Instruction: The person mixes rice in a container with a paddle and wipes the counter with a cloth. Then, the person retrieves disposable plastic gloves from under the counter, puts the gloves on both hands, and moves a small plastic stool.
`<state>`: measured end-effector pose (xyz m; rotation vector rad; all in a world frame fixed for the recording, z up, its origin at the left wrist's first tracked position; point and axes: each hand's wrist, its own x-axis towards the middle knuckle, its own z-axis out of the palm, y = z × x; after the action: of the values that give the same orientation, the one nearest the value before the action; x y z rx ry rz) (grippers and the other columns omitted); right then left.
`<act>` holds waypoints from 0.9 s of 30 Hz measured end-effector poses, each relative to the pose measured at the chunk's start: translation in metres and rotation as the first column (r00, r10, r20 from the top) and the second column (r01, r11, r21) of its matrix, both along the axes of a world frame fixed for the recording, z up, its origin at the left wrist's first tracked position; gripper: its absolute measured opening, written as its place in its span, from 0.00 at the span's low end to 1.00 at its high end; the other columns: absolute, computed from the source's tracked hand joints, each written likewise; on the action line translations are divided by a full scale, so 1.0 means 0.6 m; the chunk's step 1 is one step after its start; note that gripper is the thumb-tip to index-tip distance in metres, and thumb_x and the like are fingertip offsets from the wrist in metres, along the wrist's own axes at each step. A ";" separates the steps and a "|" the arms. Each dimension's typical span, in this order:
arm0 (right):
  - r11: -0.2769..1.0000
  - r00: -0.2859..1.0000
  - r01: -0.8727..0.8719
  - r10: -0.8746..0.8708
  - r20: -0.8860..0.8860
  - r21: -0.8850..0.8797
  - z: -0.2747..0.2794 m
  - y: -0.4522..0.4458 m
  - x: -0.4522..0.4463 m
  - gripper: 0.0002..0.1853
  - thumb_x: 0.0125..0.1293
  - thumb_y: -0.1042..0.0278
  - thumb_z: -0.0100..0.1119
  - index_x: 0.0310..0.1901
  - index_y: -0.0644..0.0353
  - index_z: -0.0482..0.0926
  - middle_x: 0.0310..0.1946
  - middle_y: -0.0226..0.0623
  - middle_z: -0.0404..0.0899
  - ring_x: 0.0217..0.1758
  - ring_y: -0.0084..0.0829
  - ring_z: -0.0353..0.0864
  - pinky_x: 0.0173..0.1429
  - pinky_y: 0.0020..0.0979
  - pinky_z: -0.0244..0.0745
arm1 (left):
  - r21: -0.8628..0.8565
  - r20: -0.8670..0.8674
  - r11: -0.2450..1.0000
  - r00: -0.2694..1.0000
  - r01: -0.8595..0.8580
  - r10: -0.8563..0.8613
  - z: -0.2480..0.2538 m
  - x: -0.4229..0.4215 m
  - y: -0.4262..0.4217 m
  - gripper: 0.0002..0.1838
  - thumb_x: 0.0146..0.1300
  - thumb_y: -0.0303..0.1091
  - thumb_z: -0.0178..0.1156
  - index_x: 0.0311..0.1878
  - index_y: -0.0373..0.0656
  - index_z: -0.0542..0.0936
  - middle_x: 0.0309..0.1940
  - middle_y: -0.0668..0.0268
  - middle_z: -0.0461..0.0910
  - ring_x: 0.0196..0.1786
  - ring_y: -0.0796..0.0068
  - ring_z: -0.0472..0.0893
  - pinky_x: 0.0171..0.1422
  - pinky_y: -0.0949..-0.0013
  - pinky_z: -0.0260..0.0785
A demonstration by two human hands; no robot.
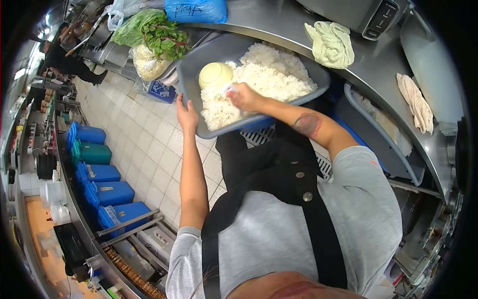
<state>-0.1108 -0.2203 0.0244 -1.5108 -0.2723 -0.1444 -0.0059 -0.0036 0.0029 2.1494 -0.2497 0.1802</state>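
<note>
A grey plastic tub (189, 74) holds a large heap of cooked white rice (279, 74). A pale yellow bowl (215, 75) lies tilted on the rice at the tub's left side. Over the rice, just right of and below the bowl, my right hand (245, 97) is closed, with something whitish at its fingers; blur hides what it is. My left hand (187, 115) is at the tub's left outer edge, its fingers stretched out and apart along the wall, gripping nothing.
Leafy greens (162, 37) in plastic and a blue bag (195, 10) lie beyond the tub. A green cloth (330, 45) hangs over the steel counter (279, 25) edge. Another grey tub (381, 119) stands at right. Blue lidded bins (115, 192) line the left; a person (74, 62) stands far left.
</note>
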 end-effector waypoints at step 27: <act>0.911 0.906 0.370 -0.397 0.147 0.184 0.060 -0.094 0.118 0.22 0.72 0.49 0.47 0.30 0.60 0.66 0.13 0.28 0.65 0.11 0.20 0.65 0.15 0.25 0.62 | -0.300 0.304 0.884 0.842 -0.359 0.445 -0.073 -0.223 0.026 0.17 0.66 0.26 0.48 0.56 0.31 0.66 0.56 0.47 0.64 0.61 0.52 0.65 0.67 0.56 0.56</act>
<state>-0.0402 -0.2767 0.0602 -1.3858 -0.0999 -0.6090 -0.1395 0.0123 -0.0411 1.8957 0.0235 0.8238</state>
